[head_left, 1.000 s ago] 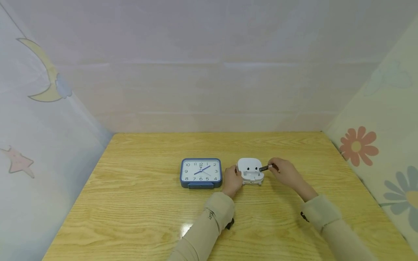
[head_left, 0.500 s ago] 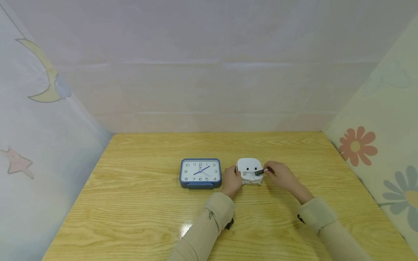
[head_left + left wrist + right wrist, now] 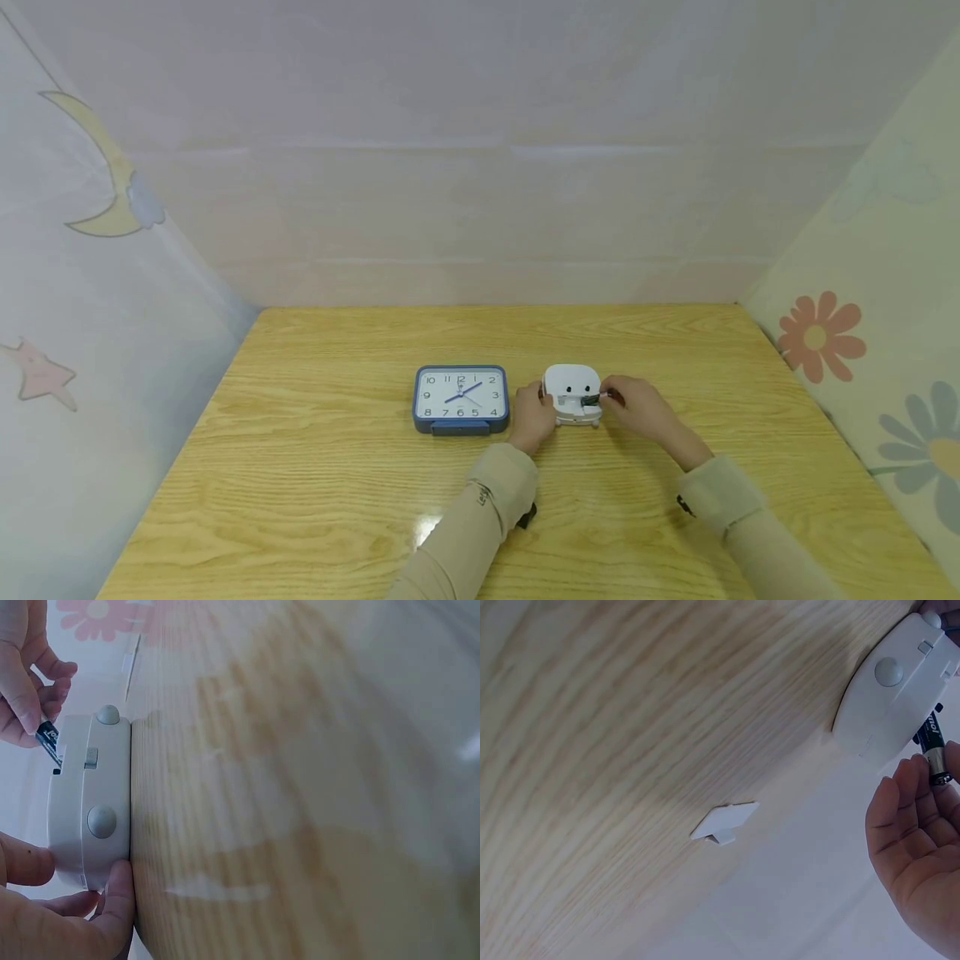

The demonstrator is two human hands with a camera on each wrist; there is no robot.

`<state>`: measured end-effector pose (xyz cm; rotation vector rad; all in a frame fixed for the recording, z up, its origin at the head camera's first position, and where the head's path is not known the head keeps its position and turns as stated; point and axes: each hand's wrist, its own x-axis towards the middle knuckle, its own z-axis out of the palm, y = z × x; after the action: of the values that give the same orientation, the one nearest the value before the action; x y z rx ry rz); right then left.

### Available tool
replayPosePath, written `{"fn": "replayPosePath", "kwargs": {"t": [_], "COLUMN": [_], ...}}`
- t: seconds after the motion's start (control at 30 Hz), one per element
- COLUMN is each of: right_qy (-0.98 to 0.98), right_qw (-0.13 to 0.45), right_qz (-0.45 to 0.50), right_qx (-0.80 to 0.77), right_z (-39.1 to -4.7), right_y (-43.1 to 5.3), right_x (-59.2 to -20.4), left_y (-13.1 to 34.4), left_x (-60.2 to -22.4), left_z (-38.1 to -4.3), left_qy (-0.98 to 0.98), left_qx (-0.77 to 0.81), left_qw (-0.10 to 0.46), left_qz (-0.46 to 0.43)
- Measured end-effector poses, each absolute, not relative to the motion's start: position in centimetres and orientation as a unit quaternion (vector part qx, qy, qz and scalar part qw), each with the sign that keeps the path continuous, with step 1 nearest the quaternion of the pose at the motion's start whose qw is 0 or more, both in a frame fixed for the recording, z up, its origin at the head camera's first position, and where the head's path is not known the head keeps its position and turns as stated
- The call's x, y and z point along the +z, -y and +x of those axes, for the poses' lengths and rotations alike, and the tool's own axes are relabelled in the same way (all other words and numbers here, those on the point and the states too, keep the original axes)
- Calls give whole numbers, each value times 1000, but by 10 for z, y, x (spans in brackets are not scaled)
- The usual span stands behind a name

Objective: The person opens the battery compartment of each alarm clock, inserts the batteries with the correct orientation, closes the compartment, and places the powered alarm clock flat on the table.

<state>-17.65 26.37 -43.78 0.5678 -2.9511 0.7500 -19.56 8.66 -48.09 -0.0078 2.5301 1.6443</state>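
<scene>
A small white device (image 3: 572, 377) with round feet lies on the table, an open battery compartment in its upper face and two dark knobs beside it. My left hand (image 3: 532, 419) grips its left side, thumb on top and fingers low at the edge in the left wrist view. Between the thumb and fingers of my right hand (image 3: 647, 411) a dark battery (image 3: 932, 742) is pinched by its silver end. The battery slants down, its far end inside the compartment at the right. A small white battery cover (image 3: 726, 819) lies on the table in the right wrist view.
A blue-framed clock (image 3: 461, 395) lies face up just left of my left hand. The wooden table (image 3: 337, 500) ends at a pale cloth backdrop (image 3: 480, 208) behind and at both sides.
My right hand has moved left and slightly down, bringing the battery from above the device's right edge into the compartment. The left hand keeps its hold on the device.
</scene>
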Motion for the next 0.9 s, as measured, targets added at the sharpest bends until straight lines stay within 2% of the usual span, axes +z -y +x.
{"fn": "replayPosePath", "kwargs": {"t": [0.57,0.9], "right_qy": [950,949], "right_qw": [15,12], "right_qz": [180,181], "right_qx": [254,256], "right_z": [-175,-175], "right_y": [-264,-264], "right_x": [-440,-440], "left_y": [-87,-88], "left_x": [-483,-482], "left_z": [-197,-196], "left_qy": [-847,-842], "left_qx": [529,536], "left_qw": [46,62], "left_qz": [-1,-7]}}
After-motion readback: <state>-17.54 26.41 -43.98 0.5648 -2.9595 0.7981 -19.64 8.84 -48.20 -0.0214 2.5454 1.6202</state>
